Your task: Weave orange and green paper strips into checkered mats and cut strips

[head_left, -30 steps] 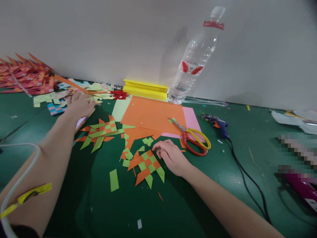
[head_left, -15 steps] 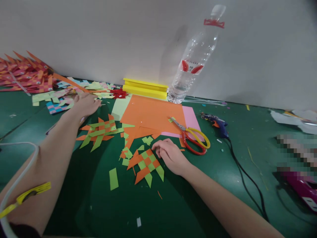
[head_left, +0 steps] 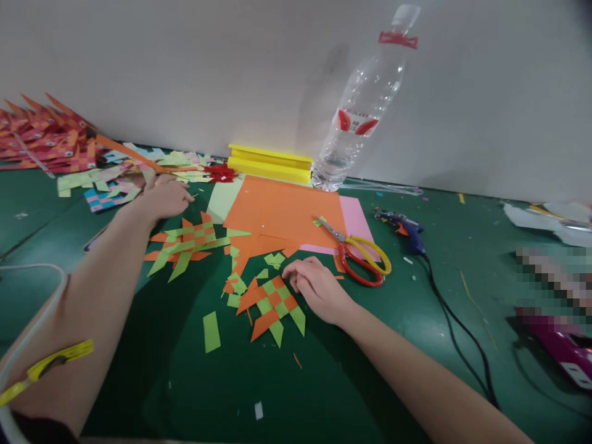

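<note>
We rest the half-open right hand (head_left: 319,293) beside the orange-green woven piece (head_left: 276,302), checkered body formed, strip ends projecting, a second woven piece (head_left: 187,243) farther left; the left hand's (head_left: 166,197) grip, near paper scraps (head_left: 76,180), we cannot tell.

Green, smooth surface (head_left: 152,370) strewn with paper
Orange paper sheets (head_left: 287,209), red-and-yellow-handled scissors (head_left: 363,256), a dark blue glue gun (head_left: 404,227) and woven orange-and-green paper fish (head_left: 272,305) lie on it.

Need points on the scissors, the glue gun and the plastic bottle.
Scissors (head_left: 382,259), head view, on the yellow handle loop.
Glue gun (head_left: 415,242), head view, on the blue grip.
Plastic bottle (head_left: 355,123), head view, on the red-and-white label.
</note>
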Available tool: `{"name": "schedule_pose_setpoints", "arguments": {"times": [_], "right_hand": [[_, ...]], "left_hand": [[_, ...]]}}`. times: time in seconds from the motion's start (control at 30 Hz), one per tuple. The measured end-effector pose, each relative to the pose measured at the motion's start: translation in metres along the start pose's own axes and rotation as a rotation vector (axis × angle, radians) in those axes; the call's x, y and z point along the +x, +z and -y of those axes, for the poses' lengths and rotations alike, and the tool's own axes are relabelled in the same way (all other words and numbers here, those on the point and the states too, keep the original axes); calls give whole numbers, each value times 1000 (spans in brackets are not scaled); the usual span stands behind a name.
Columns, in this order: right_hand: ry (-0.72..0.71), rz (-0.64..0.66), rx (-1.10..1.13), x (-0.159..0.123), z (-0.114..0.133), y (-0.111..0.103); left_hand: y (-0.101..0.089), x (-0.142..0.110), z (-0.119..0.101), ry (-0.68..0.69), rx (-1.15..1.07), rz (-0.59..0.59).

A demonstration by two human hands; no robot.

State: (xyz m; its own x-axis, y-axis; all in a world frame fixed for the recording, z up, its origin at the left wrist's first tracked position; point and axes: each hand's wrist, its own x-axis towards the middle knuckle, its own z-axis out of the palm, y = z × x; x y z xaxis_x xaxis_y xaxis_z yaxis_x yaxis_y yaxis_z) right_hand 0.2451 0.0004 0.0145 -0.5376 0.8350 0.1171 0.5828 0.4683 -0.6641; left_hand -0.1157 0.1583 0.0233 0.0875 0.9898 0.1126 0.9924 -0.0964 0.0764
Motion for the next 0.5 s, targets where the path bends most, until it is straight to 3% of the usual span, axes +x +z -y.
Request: {"name": "schedule_pose_setpoints", "arguments": {"times": [0.1, 0.33, 0.5], "right_hand": [[9, -3, -4, 0, 0, 0], [4, -5, -10, 0, 0, 0], [19, 3, -7, 0, 1, 0]], "left_hand": [[-10, -3, -8, -20, 70, -19], [-43, -10, -15, -178, 54, -229], [-42, -9, -26, -96, -26, -137]]}}
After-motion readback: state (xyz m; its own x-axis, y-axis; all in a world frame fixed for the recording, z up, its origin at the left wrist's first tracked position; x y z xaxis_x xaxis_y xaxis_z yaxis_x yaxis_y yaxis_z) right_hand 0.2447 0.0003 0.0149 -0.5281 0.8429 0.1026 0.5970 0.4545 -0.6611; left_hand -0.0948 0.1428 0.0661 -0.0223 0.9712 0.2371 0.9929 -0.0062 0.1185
